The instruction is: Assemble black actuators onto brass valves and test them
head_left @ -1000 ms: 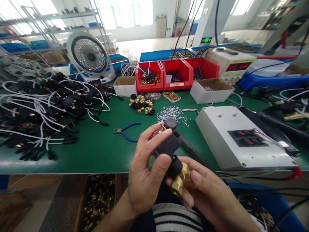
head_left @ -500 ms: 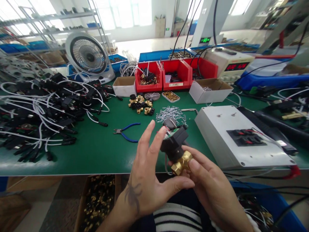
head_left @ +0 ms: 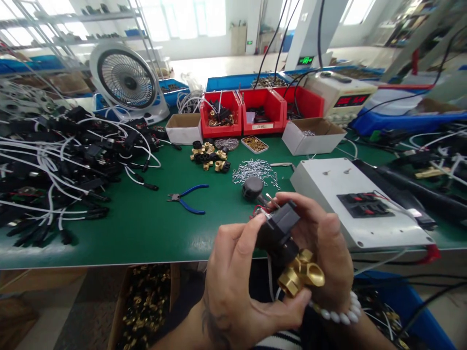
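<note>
Between my hands is a valve (head_left: pixel 301 272) with a brass body and a black actuator housing (head_left: pixel 282 222) on top, tilted. My left hand (head_left: pixel 233 274) is closed on it, thumb under the brass and index finger at the housing's open side, where red wires and a bit of metal show. Behind the housing curl the fingers of my right hand (head_left: pixel 330 253), partly hidden; its thumb stands up off the valve. A pale cable hangs below. Just beyond, on the green bench, sits a dark round cap-like part (head_left: pixel 252 188) beside a heap of metal clips (head_left: pixel 255 171).
Blue-handled cutters (head_left: pixel 189 199) lie open on the bench (head_left: pixel 146 238). Brass fittings (head_left: pixel 209 155) stand behind, before red bins (head_left: pixel 221 130). Cabled black assemblies (head_left: pixel 69 160) fill the left. A grey metal box (head_left: pixel 328 204) sits right; below the edge is a carton of brass parts (head_left: pixel 146 306).
My left hand has closed from spread fingers onto the valve. The right thumb has lifted off the brass. The valve has turned and come slightly right and nearer.
</note>
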{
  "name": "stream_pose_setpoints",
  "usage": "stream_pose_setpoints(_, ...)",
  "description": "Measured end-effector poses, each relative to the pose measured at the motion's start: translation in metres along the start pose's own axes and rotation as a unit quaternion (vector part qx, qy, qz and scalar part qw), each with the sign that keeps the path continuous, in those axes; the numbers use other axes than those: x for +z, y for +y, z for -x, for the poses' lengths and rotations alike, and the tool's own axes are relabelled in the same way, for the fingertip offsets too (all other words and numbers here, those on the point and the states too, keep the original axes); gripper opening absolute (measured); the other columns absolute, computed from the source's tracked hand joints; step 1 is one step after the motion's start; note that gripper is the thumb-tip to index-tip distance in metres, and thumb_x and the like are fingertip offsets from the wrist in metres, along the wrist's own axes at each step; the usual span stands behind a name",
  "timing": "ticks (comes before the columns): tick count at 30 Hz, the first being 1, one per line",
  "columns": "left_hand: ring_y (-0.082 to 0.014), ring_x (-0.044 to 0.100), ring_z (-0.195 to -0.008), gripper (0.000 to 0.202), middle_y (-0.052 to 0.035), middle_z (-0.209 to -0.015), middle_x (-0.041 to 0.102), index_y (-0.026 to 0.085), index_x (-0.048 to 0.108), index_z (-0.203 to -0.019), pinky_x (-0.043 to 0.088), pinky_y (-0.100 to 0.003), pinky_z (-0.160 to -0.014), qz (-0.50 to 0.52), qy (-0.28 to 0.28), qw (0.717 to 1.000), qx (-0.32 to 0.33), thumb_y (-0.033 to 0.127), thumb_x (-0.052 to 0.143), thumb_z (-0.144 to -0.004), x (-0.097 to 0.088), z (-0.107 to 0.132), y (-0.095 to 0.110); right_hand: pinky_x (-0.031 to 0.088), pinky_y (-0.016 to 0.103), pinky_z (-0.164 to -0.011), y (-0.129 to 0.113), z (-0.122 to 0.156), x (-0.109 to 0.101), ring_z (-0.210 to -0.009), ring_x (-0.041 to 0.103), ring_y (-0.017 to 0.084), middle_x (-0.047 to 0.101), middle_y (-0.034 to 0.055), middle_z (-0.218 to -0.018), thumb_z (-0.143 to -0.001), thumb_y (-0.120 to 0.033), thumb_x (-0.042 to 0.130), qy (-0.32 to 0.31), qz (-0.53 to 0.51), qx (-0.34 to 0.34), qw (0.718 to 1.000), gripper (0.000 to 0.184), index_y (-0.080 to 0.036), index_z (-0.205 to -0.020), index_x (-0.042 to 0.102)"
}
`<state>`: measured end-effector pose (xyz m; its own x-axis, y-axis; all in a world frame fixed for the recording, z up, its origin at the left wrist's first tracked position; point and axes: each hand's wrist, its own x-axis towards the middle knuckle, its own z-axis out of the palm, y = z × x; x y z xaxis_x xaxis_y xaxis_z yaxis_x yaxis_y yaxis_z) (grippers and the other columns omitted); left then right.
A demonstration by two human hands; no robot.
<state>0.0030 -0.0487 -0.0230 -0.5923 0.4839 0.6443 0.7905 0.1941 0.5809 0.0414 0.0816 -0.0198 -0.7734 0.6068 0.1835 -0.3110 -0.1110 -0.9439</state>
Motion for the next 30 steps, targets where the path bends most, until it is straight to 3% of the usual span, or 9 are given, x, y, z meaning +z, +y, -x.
stream_pose_setpoints(5,-0.0204,0.059,-0.095,0.073,-0.0102,-0.110,0.056,0.011,0.044,-0.134,0.060,-0.029,-0.078,-0.001,0.046,0.999,-0.007,0.036,0.075,-0.071,0.009,0.000,0.010,0.059,0.045,-0.078,-0.007,-0.006,0.007,-0.097,0.066,0.032,0.065,0.0109,-0.094,-0.089,-0.061,0.049,0.029,-0.020,0.033,0.999,0.041,-0.023,-0.088,0.065)
stream_pose_setpoints(9,-0.0204,0.058,-0.099,0.077,-0.0089,-0.113,0.054,0.014,0.042,-0.137,0.060,-0.030,-0.084,0.037,0.016,0.998,-0.040,0.032,0.075,-0.070,0.010,0.004,0.000,0.057,0.044,-0.084,0.001,-0.003,0.012,-0.095,0.067,0.027,0.066,0.0103,-0.098,-0.098,-0.053,0.030,0.028,0.030,0.022,0.999,0.043,-0.023,-0.093,0.061)
stream_pose_setpoints(11,-0.0210,0.058,-0.104,0.078,-0.0080,-0.115,0.052,0.018,0.041,-0.139,0.061,-0.031,-0.084,0.069,-0.013,0.994,-0.078,0.029,0.075,-0.071,0.009,0.009,-0.010,0.056,0.040,-0.085,0.000,-0.005,0.005,-0.095,0.067,0.024,0.067,0.0090,-0.101,-0.100,-0.052,0.033,-0.024,0.134,-0.006,0.991,0.041,-0.022,-0.099,0.061)
stream_pose_setpoints(14,-0.0214,0.057,-0.106,0.077,-0.0070,-0.115,0.051,0.021,0.041,-0.139,0.061,-0.030,-0.084,0.090,-0.030,0.988,-0.121,0.026,0.075,-0.071,0.007,0.017,-0.024,0.055,0.038,-0.086,-0.019,-0.027,-0.024,-0.098,0.067,0.022,0.069,0.0076,-0.107,-0.095,-0.049,0.053,-0.081,0.333,-0.095,0.935,0.032,-0.022,-0.108,0.064)
stream_pose_setpoints(17,-0.0201,0.058,-0.103,0.076,-0.0059,-0.113,0.050,0.022,0.042,-0.139,0.063,-0.029,-0.082,0.095,-0.011,0.988,-0.120,0.024,0.076,-0.070,0.008,0.021,-0.031,0.051,0.046,-0.093,-0.048,-0.076,-0.072,-0.102,0.065,0.026,0.069,0.0070,-0.109,-0.087,-0.045,0.066,-0.004,0.510,-0.163,0.845,0.027,-0.023,-0.104,0.067)
stream_pose_setpoints(18,-0.0197,0.058,-0.102,0.076,-0.0058,-0.113,0.050,0.022,0.042,-0.139,0.063,-0.028,-0.081,0.099,-0.005,0.988,-0.116,0.024,0.076,-0.070,0.009,0.021,-0.032,0.049,0.050,-0.096,-0.056,-0.096,-0.088,-0.105,0.064,0.028,0.069,0.0083,-0.110,-0.085,-0.044,0.068,0.006,0.528,-0.158,0.835,0.026,-0.023,-0.101,0.068)
stream_pose_setpoints(21,-0.0199,0.057,-0.102,0.075,-0.0060,-0.113,0.050,0.022,0.043,-0.138,0.063,-0.029,-0.080,0.108,0.005,0.988,-0.112,0.023,0.075,-0.070,0.009,0.019,-0.029,0.055,0.043,-0.082,-0.062,-0.147,-0.124,-0.085,0.069,0.027,0.074,0.0071,-0.087,-0.072,-0.030,0.081,-0.085,0.546,-0.053,0.832,0.014,-0.021,-0.079,0.074)
stream_pose_setpoints(24,-0.0207,0.056,-0.103,0.076,-0.0074,-0.114,0.051,0.019,0.043,-0.138,0.062,-0.030,-0.081,0.105,0.012,0.989,-0.100,0.023,0.074,-0.069,0.007,0.015,-0.023,0.054,0.027,-0.064,-0.051,-0.176,-0.140,-0.068,0.070,0.018,0.076,0.0028,-0.075,-0.065,-0.016,0.082,-0.179,0.526,0.034,0.831,0.013,-0.020,-0.077,0.078)
stream_pose_setpoints(30,-0.0221,0.056,-0.104,0.080,-0.0107,-0.117,0.051,0.012,0.043,-0.139,0.062,-0.031,-0.082,0.095,0.033,0.993,-0.069,0.023,0.076,-0.066,0.004,0.012,-0.015,0.043,0.023,-0.055,-0.048,-0.166,-0.121,-0.054,0.058,0.010,0.069,-0.0017,-0.058,-0.069,-0.011,0.076,-0.127,0.493,-0.004,0.861,0.006,-0.016,-0.068,0.075)
